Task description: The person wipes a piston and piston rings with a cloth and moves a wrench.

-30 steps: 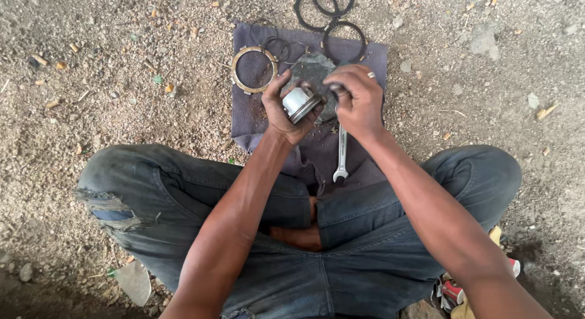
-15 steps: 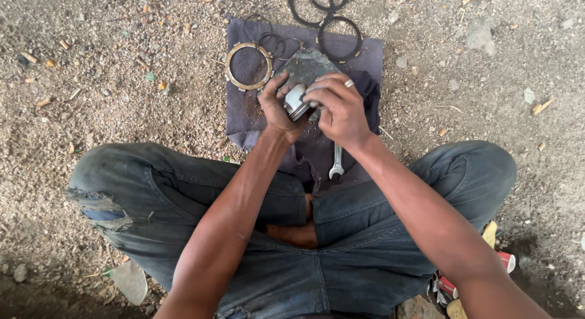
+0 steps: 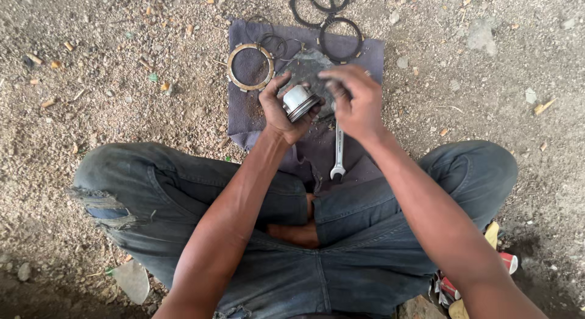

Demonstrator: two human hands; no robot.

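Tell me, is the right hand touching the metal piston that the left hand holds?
Cannot tell. In the head view, the right hand is blurred beside the metal piston, which the left hand grips, so neither a gap nor a contact shows plainly.

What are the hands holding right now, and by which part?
The left hand grips a silvery piston around its lower body. The right hand is beside it; whether it holds anything cannot be told.

Single head cam, worn by the seated person, looking steeply down over crossed legs at the dirt ground (image 3: 91, 63). Fairly close: forearms fill the lower frame, purple cloth (image 3: 244, 112) sits upper centre, its far edge near the top. No second view to overlap.
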